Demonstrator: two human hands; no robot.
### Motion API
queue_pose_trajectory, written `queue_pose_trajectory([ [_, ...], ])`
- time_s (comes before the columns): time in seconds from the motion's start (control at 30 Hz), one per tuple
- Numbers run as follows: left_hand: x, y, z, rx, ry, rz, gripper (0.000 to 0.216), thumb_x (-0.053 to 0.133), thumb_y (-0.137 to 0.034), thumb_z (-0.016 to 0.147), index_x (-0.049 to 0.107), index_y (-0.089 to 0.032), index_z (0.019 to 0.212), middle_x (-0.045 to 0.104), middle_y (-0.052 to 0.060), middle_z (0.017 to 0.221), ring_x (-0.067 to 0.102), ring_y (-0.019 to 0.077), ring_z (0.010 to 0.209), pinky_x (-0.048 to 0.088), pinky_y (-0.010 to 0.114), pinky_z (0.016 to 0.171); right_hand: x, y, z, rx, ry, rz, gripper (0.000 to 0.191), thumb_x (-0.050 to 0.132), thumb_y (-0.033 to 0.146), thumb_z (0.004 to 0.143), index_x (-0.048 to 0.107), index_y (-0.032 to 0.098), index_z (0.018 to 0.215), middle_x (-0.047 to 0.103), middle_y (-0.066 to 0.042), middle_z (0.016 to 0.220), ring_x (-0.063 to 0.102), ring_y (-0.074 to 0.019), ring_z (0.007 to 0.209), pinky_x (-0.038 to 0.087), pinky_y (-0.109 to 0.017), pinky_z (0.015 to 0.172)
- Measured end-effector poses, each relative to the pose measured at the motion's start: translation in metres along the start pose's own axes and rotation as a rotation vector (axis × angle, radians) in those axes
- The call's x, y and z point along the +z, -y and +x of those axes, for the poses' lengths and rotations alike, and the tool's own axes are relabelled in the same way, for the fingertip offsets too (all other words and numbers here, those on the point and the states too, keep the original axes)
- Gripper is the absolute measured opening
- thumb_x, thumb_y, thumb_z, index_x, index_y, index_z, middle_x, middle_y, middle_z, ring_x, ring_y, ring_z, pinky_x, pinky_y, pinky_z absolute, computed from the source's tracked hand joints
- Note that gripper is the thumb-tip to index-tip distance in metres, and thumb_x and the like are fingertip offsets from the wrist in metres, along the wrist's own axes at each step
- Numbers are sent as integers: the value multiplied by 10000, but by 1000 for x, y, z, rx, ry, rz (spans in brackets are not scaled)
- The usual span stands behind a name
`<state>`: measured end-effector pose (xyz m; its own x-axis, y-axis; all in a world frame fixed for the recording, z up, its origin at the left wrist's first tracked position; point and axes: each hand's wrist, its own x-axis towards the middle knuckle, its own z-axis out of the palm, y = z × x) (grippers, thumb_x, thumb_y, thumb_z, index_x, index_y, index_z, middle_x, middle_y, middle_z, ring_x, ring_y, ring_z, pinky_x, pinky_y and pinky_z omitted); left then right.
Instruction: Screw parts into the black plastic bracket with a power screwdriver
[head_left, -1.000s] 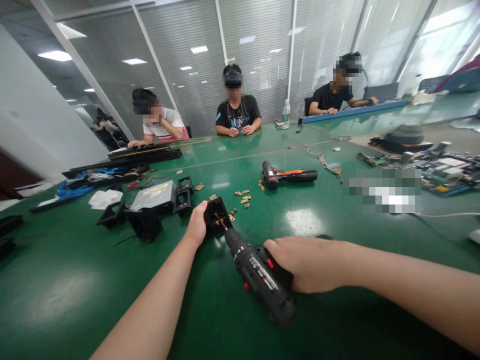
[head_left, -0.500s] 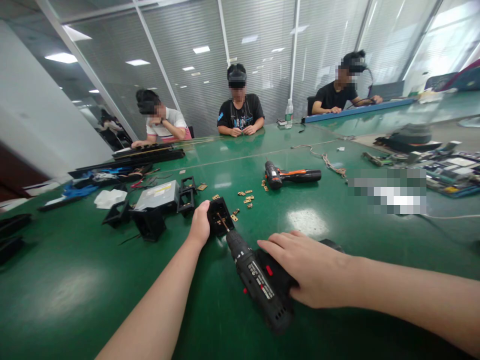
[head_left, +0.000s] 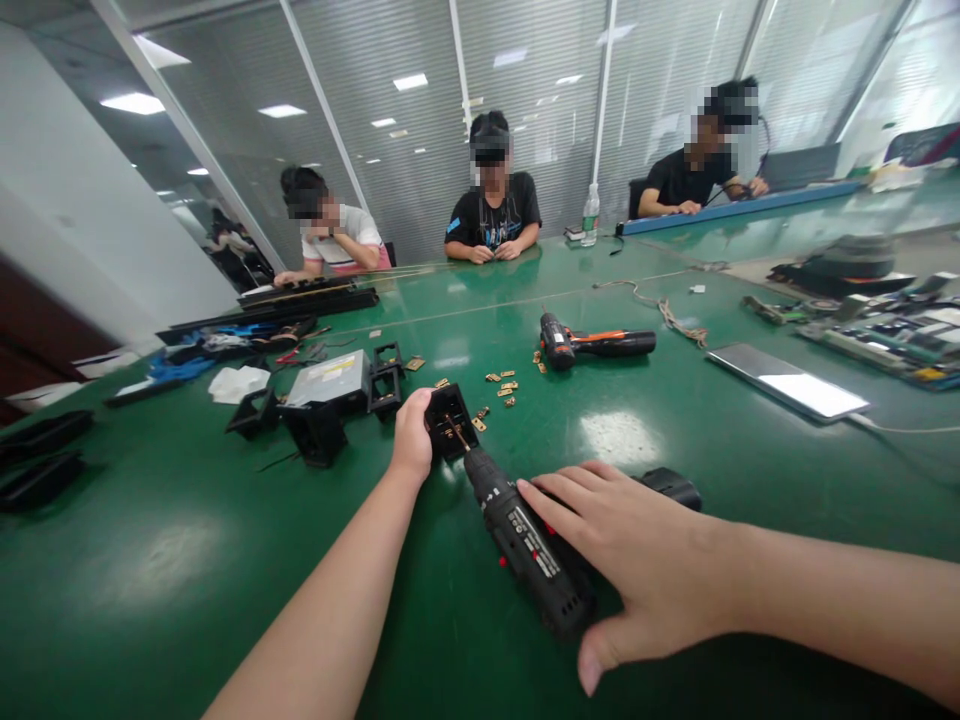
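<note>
My left hand [head_left: 413, 437] is closed on a small black square box-shaped housing [head_left: 445, 432], its open side facing me and brass-coloured pieces inside. A black power drill [head_left: 536, 560] points into this housing, its long bit [head_left: 462, 436] reaching the brass pieces. My right hand [head_left: 637, 550] lies over the drill's handle, fingers stretched out and thumb spread away from the tool. The drill's battery end [head_left: 671, 488] shows beyond the hand; most of the handle is hidden. Several small brass plates [head_left: 504, 386] are scattered just past the housing.
A second drill [head_left: 592, 344] with orange trim lies farther back. On the left are more black housings [head_left: 319, 435] and a silver drive [head_left: 330, 380]. A phone [head_left: 787, 382] with a cable and circuit boards [head_left: 892, 330] lie right. Three people sit across the green table [head_left: 225, 570].
My right thumb has moved off the drill and spread outward, and the fingers have straightened. The drill and housing stay together. The whole view has shifted slightly.
</note>
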<state>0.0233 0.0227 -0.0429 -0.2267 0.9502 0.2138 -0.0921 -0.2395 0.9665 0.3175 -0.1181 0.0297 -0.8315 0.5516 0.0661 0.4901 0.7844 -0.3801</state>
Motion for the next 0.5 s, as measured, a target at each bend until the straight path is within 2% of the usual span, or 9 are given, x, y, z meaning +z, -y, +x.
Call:
queue_pose_trajectory([
  [0.07, 3, -6, -2, -57, 4, -113, 477, 697, -643, 832, 768, -191, 966, 793, 74, 948, 721, 271, 881, 572, 378, 782, 7, 4, 1, 3, -30, -13, 1312, 727, 890, 755, 377, 16, 1668, 565, -330, 1543, 565, -513, 1384, 276, -738, 1237],
  [0.13, 5, -12, -1, -129, 28, -211, 613, 659, -754, 829, 784, -175, 983, 814, 123, 1037, 745, 307, 958, 580, 408, 814, 12, 5, 1, 2, -43, -29, 1335, 693, 908, 769, 360, -21, 1668, 526, -352, 1582, 534, -532, 1425, 186, -772, 1264],
  [0.2, 4, -16, 3, -197, 33, -246, 746, 579, -866, 828, 793, -161, 947, 819, 160, 1043, 757, 336, 979, 583, 432, 812, 15, 4, 2, 0, -48, -38, 1355, 680, 920, 769, 360, -50, 1660, 533, -361, 1574, 545, -534, 1416, 174, -764, 1276],
  [0.27, 1, -17, 9, -258, -8, -223, 745, 582, -877, 817, 788, -163, 880, 820, 162, 969, 761, 335, 905, 582, 437, 764, 16, 3, 3, -3, -49, -33, 1362, 682, 929, 758, 381, -56, 1649, 582, -346, 1525, 586, -517, 1367, 203, -732, 1282],
  [0.33, -1, -16, 16, -287, -75, -161, 588, 713, -755, 783, 771, -171, 817, 808, 129, 862, 741, 298, 780, 568, 413, 711, 15, 3, 4, 0, -53, -27, 1368, 677, 944, 745, 399, -49, 1643, 622, -327, 1476, 613, -503, 1321, 217, -715, 1282],
  [0.4, -2, -14, 22, -253, -108, -81, 431, 835, -581, 712, 771, -164, 799, 791, 94, 792, 712, 257, 703, 547, 376, 688, 14, 4, 4, 11, -54, -43, 1376, 661, 964, 735, 410, -41, 1640, 629, -326, 1458, 615, -509, 1294, 212, -730, 1271],
  [0.5, 1, -14, 28, -203, -97, -30, 347, 856, -461, 665, 783, -147, 794, 790, 88, 776, 703, 239, 684, 531, 353, 684, 14, 6, 4, 42, -44, -82, 1390, 661, 976, 718, 385, -6, 1663, 610, -336, 1468, 619, -515, 1260, 288, -729, 1215],
])
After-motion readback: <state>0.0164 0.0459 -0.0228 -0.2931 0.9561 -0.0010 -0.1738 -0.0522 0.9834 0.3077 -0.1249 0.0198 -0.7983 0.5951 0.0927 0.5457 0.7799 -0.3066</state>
